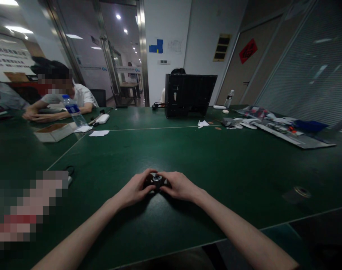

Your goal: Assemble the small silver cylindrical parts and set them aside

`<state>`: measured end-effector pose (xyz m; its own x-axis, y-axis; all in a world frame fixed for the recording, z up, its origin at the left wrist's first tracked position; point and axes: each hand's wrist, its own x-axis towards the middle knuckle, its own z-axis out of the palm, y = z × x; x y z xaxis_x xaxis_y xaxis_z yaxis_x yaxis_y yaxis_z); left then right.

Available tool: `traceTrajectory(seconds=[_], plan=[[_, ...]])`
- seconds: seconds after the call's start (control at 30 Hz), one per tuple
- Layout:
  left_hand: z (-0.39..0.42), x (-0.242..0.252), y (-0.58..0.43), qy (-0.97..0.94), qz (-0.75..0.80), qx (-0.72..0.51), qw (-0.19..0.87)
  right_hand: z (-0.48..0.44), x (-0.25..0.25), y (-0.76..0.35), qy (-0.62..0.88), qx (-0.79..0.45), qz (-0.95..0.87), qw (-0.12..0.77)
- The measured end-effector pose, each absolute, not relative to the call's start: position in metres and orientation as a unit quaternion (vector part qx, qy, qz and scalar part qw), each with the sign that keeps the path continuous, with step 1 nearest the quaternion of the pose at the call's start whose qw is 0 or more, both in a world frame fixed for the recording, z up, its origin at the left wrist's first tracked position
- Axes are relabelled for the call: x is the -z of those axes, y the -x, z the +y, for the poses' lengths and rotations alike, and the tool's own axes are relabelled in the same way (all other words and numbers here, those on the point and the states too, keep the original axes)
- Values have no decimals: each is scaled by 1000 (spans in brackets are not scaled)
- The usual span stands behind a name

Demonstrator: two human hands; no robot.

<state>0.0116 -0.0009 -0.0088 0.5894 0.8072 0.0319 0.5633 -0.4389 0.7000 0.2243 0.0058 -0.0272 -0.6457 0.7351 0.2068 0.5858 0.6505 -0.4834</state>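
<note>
A small dark cylinder (156,183) with a silvery top and a short stub stands upright on the green table, between my two hands; it looks like a small motor. My left hand (137,188) is curled around its left side, thumb in front and fingers behind. From the right, my right hand (178,185) grips it the same way, thumb low and fingertips at the top. The fingertips of both hands nearly meet over it. The cylinder's back is hidden by the fingers.
Across the green table (171,150) stands a black monitor (190,95). A white box (55,132) and a water bottle (74,112) are left, near a seated person (81,95). Clutter covers a board (297,137) at right. A round can-like object (298,193) lies nearer.
</note>
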Motion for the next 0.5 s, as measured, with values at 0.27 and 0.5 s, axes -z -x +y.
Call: traceTrajectory(seconds=[0.27,0.5], plan=[[-2,6,-12,-834,403,-183,331,4,26,-224,370,-211,-881,204],[-5,0,-13,-841,390,-176,331,3,24,-223,342,-212,-890,214]])
